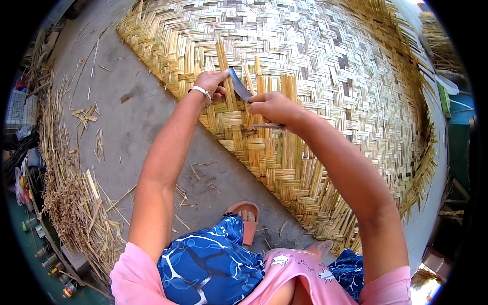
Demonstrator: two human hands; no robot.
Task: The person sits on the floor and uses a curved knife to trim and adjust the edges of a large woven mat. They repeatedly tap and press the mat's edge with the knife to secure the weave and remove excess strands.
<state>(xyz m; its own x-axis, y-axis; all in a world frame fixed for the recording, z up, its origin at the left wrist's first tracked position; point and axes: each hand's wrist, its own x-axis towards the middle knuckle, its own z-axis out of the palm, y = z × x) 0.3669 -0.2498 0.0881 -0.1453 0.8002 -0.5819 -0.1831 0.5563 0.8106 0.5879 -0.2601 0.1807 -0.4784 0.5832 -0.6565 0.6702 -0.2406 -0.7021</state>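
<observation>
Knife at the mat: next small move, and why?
Probably draw the knife down along the upright strip. The right hand holds its blade against that strip, the left hand steadies the strip just below, and several strip ends stand unwoven above the mat.

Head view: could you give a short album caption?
Right hand works a knife into a woven mat; left hand steadies a strip.

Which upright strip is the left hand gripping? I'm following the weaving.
The left hand grips the leftmost raised strip, beside the knife blade; the other strips stand free.
</observation>
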